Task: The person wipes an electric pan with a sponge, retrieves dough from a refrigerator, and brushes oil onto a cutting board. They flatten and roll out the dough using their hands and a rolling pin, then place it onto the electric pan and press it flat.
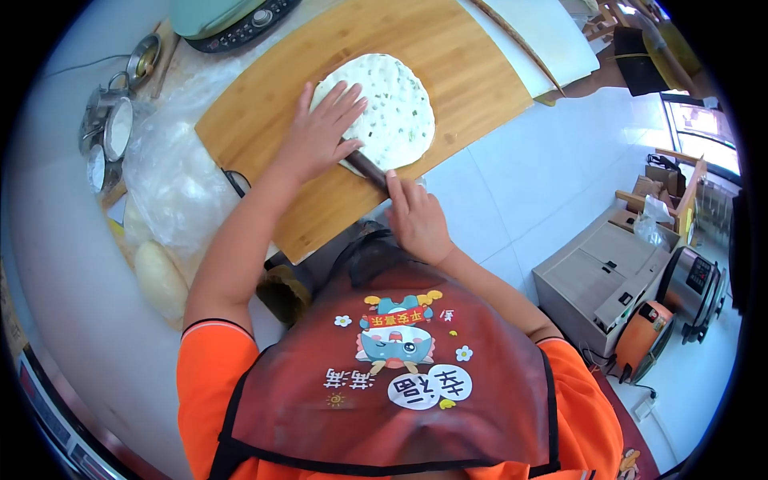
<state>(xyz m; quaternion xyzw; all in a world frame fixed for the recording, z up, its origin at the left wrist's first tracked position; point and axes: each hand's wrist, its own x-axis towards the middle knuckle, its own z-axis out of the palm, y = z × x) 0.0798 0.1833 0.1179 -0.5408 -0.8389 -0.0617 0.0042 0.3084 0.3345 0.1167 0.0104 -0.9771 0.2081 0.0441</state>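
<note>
A round, flat dough sheet (392,112) with green flecks like chopped scallion lies on a wooden board (448,56). My left hand (324,132) rests palm down over its left side, fingers stretched out. Its thumb is beside the upper end of a dark rolling pin (366,170), which crosses the dough's lower edge; whether the pin runs on under the palm is hidden. My right hand (418,220) is closed around the pin's lower end, just off the board's near edge.
A green electric griddle (232,20) stands behind the board. To the left are metal bowls (118,128), plastic sheeting (172,176) and a pale dough lump (160,280). A long wooden stick (520,44) lies far right. A grey cabinet (600,268) stands at right; another person's leg (592,82) shows behind.
</note>
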